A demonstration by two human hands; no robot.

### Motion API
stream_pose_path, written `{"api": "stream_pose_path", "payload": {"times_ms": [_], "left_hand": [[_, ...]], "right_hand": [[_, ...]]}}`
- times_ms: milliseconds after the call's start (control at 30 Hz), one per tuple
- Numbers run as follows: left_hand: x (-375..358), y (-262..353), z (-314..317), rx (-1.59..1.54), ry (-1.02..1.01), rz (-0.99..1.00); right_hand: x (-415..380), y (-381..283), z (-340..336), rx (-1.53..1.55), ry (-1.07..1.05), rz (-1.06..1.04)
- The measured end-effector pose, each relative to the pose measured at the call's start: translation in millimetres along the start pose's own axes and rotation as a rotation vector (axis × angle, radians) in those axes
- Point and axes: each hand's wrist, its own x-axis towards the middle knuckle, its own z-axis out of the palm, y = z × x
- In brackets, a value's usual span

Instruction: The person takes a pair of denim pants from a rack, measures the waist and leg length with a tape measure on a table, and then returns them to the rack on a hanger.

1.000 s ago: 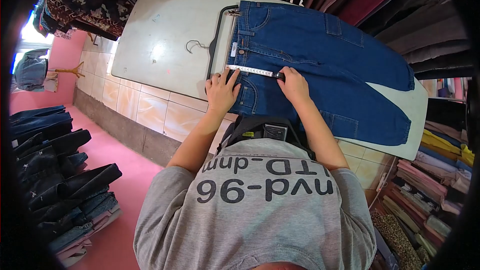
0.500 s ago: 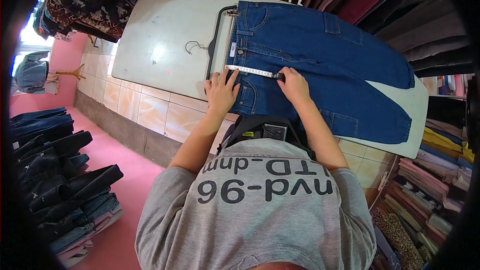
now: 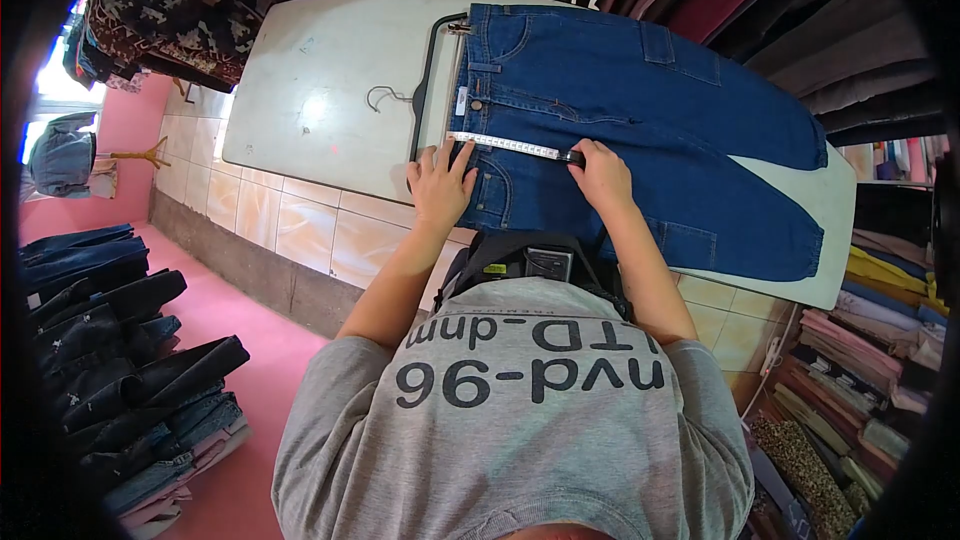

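Blue denim cargo jeans (image 3: 590,80) lie flat on a white table, with the waistband toward the left. A white tape measure (image 3: 515,146) stretches from the waistband along the front of the jeans. My left hand (image 3: 440,188) rests at the waistband with its fingers spread, fingertips touching the tape's end. Closed around the tape's small black case (image 3: 574,157) is my right hand (image 3: 604,178), low over the denim. A black hanger (image 3: 424,90) with a metal hook is clipped to the waistband.
The white table (image 3: 310,70) reaches left beyond the hanger. Dark garments hang along its far side. Folded jeans (image 3: 150,380) are stacked at lower left, and folded fabrics (image 3: 840,390) are piled at right. A denim garment (image 3: 62,155) hangs near the window.
My right hand has moved a little to the right with the case, and more tape shows between the hands. My left hand stays at the waistband.
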Motion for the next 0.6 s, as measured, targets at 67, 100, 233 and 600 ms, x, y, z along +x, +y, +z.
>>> {"api": "stream_pose_path", "payload": {"times_ms": [67,100,233,600], "left_hand": [[-0.4,-0.1,1.0,-0.002,-0.002,-0.002],[-0.6,0.0,1.3,-0.002,-0.004,-0.005],[-0.9,0.5,1.4,-0.004,-0.012,-0.008],[-1.0,2.9,-1.1,0.043,-0.065,-0.034]], "right_hand": [[-2.3,2.1,-5.4,-0.007,0.0,0.022],[-3.6,3.2,-8.3,-0.013,-0.001,0.043],[-9.0,13.8,-16.4,-0.023,0.003,0.081],[-23.3,42.6,-33.6,-0.02,0.023,0.169]]}}
